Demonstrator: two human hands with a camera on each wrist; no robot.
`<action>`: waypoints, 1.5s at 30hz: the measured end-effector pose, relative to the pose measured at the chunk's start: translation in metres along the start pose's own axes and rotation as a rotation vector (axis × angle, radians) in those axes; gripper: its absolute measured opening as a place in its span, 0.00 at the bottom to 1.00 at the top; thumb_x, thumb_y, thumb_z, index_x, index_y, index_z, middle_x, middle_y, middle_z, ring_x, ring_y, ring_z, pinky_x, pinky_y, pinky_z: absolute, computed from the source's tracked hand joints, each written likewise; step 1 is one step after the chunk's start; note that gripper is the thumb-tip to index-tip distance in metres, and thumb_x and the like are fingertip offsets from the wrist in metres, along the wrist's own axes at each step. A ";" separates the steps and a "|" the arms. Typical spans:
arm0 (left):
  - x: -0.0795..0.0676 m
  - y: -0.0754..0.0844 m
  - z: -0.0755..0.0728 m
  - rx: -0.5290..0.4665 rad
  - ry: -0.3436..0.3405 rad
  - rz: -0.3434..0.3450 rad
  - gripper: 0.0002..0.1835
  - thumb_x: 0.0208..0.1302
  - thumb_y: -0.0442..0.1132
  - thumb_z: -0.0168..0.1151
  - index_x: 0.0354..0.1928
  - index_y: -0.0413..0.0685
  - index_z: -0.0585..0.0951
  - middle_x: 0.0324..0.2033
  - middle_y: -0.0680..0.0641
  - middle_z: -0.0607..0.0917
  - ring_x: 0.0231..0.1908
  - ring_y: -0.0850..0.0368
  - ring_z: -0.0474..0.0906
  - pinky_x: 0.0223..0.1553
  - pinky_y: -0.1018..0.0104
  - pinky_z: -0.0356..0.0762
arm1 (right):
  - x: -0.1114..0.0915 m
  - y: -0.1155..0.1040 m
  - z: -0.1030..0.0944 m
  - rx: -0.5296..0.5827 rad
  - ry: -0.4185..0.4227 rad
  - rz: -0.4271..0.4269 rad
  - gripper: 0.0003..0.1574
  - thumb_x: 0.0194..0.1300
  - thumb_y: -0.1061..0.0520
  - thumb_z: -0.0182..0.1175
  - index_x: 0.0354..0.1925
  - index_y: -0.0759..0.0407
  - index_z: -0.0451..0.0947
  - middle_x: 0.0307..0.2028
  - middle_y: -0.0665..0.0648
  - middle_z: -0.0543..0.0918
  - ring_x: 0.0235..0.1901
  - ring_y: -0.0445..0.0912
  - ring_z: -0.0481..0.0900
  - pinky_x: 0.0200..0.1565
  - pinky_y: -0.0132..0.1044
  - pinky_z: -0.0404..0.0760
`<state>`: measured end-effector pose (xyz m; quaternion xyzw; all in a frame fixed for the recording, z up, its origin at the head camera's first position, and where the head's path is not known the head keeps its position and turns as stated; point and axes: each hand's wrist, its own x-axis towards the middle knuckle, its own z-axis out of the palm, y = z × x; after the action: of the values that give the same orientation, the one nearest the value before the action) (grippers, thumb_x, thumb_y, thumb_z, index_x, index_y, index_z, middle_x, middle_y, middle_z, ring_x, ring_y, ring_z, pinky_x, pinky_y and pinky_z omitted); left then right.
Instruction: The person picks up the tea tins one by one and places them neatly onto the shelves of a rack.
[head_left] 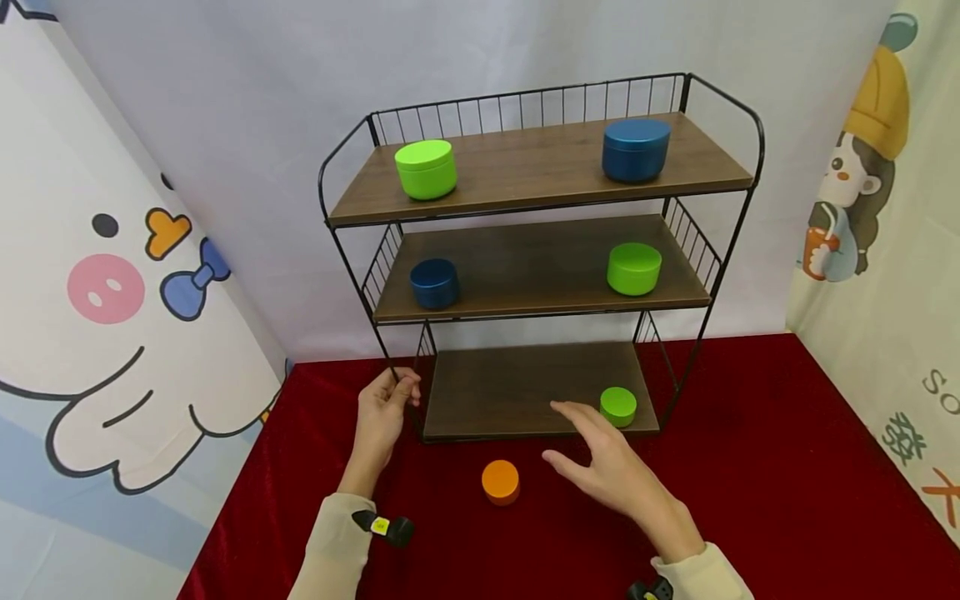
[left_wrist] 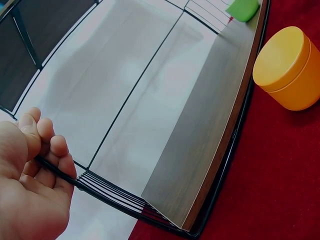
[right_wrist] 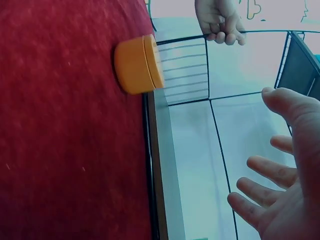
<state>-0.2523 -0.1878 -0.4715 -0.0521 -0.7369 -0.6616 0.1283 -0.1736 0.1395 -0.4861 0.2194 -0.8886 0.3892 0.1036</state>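
My left hand (head_left: 384, 408) grips the thin black front-left post of the three-tier shelf rack (head_left: 540, 312); in the left wrist view the fingers (left_wrist: 59, 145) curl round that metal rod. My right hand (head_left: 611, 458) hangs in front of the bottom shelf with fingers spread and nothing in it. An orange round tin (head_left: 500, 482) stands on the red cloth between the hands, just in front of the rack. Close beyond the right fingertips, a small green tin (head_left: 618, 406) sits at the bottom shelf's right end.
On the top shelf stand a green tin (head_left: 426, 170) at left and a blue tin (head_left: 636, 150) at right. The middle shelf holds a blue tin (head_left: 434, 283) at left and a green tin (head_left: 633, 269) at right. Red cloth (head_left: 780, 467) covers the table; printed curtains flank it.
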 end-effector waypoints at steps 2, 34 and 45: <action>0.000 0.000 0.000 -0.004 -0.002 0.003 0.09 0.77 0.32 0.55 0.44 0.30 0.80 0.26 0.51 0.79 0.31 0.60 0.78 0.38 0.72 0.80 | -0.001 -0.002 0.003 0.007 -0.010 -0.012 0.41 0.68 0.45 0.70 0.73 0.52 0.68 0.69 0.58 0.74 0.67 0.56 0.75 0.64 0.56 0.78; 0.002 -0.001 0.000 0.006 -0.014 0.003 0.10 0.78 0.34 0.55 0.44 0.30 0.80 0.27 0.51 0.80 0.31 0.61 0.78 0.38 0.72 0.80 | -0.008 -0.013 0.053 0.073 -0.167 -0.010 0.38 0.68 0.49 0.70 0.71 0.54 0.70 0.69 0.56 0.73 0.67 0.51 0.75 0.64 0.52 0.79; 0.001 -0.003 -0.001 -0.001 -0.009 0.006 0.12 0.77 0.34 0.56 0.45 0.26 0.79 0.27 0.49 0.80 0.31 0.59 0.78 0.38 0.71 0.80 | -0.009 -0.015 0.069 0.076 -0.238 -0.038 0.38 0.67 0.54 0.70 0.71 0.57 0.70 0.70 0.63 0.71 0.67 0.55 0.74 0.64 0.54 0.78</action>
<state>-0.2538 -0.1889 -0.4736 -0.0575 -0.7370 -0.6613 0.1269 -0.1598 0.0821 -0.5265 0.2845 -0.8749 0.3918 -0.0038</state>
